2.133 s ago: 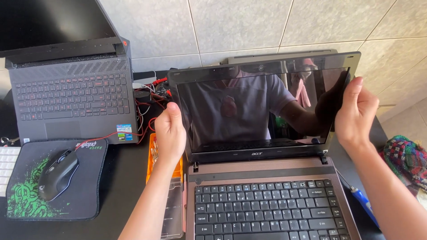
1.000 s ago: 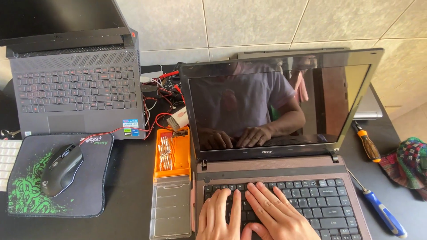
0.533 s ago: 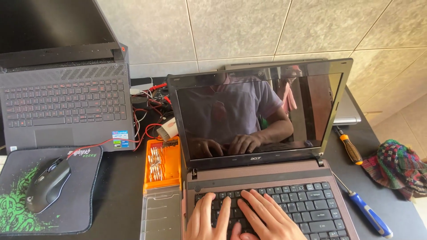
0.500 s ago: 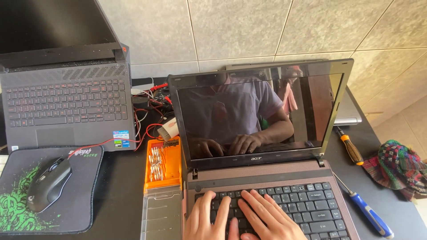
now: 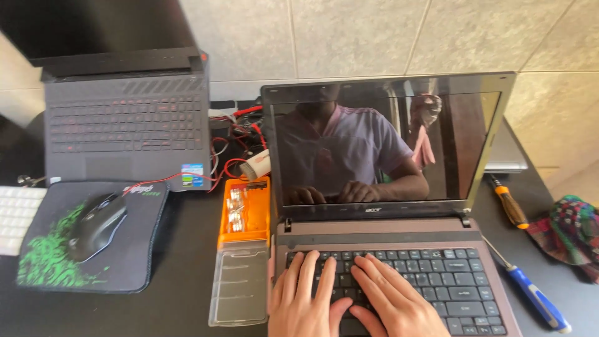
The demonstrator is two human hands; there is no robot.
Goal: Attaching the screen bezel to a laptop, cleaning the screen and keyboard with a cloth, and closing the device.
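An open brownish laptop (image 5: 374, 228) with a dark, switched-off screen (image 5: 380, 150) stands before me on a black table. My left hand (image 5: 306, 299) lies flat on the left part of its keyboard (image 5: 449, 281), fingers spread. My right hand (image 5: 390, 299) rests beside it on the middle keys, thumbs almost touching. Neither hand holds anything. The screen mirrors a person and both hands.
Left of the laptop lies an orange screw box (image 5: 246, 215) with a clear lid (image 5: 240, 284). A second dark laptop (image 5: 125, 125), red wires (image 5: 234, 140), a black mouse (image 5: 97, 224) on a green-patterned pad (image 5: 37, 268), an orange-handled screwdriver (image 5: 508, 203), a blue-handled screwdriver (image 5: 536, 299) and a patterned cloth (image 5: 571, 228) surround it.
My hands came off the screen's sides and went down onto the keyboard about a second ago. Since then they have stayed on the keys; only the view shifted slightly.
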